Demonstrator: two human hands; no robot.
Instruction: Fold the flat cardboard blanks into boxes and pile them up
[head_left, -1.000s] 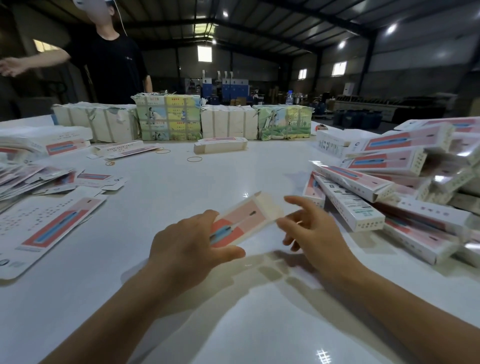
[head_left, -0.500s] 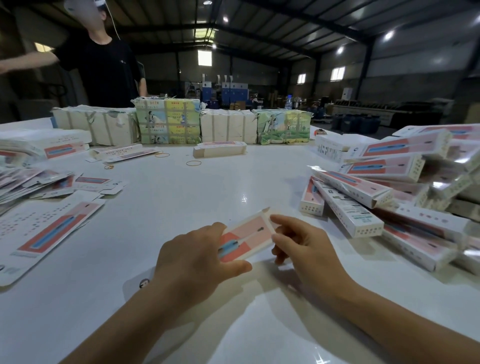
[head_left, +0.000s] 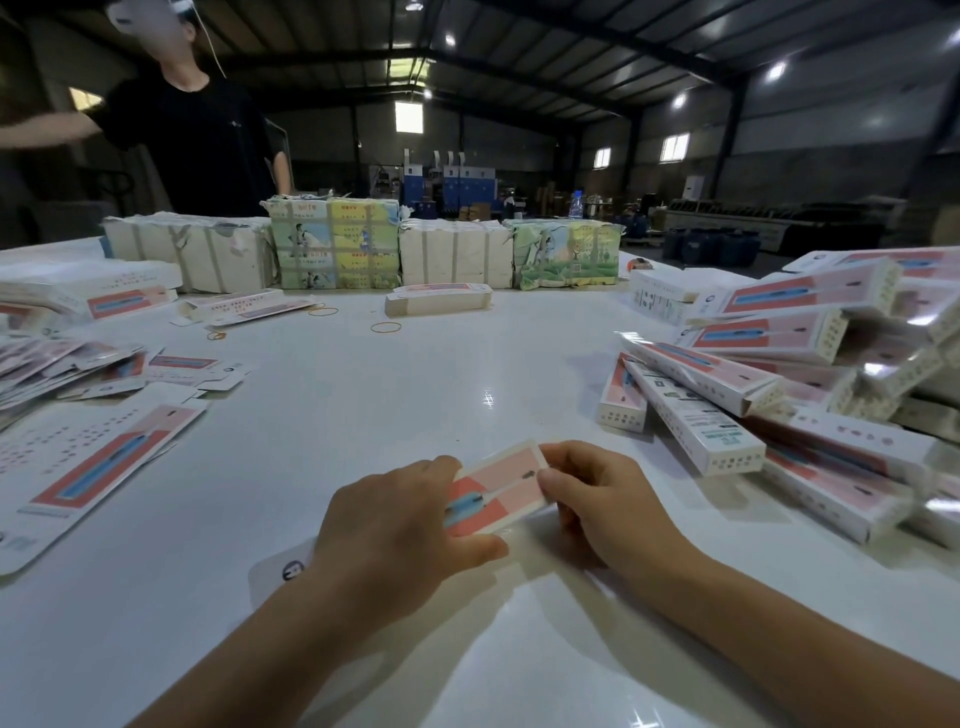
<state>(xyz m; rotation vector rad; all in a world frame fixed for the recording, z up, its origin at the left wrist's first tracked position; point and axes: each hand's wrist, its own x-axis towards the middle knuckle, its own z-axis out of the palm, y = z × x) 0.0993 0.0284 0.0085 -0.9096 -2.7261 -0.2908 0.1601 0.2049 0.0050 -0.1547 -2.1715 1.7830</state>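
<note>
A long pink, red and blue cardboard box blank (head_left: 498, 488) lies just above the white table (head_left: 363, 415) in front of me. My left hand (head_left: 400, 525) grips its near part, with the thumb along its lower edge; a white end flap (head_left: 283, 569) sticks out behind the wrist. My right hand (head_left: 597, 499) pinches the blank's far end with curled fingers. Folded boxes (head_left: 779, 384) are heaped at the right. Loose flat blanks (head_left: 88, 457) lie spread at the left.
Strapped bundles of blanks (head_left: 332, 244) stand in a row along the far edge, with one small stack (head_left: 439, 299) before them. Rubber bands (head_left: 385, 327) lie on the table. A person in a black shirt (head_left: 192, 140) stands at the far left.
Both hands drew the blank nearer to me and lower. My right hand went from reaching with open fingers to pinching the blank's far end. The end flap no longer sticks out there.
</note>
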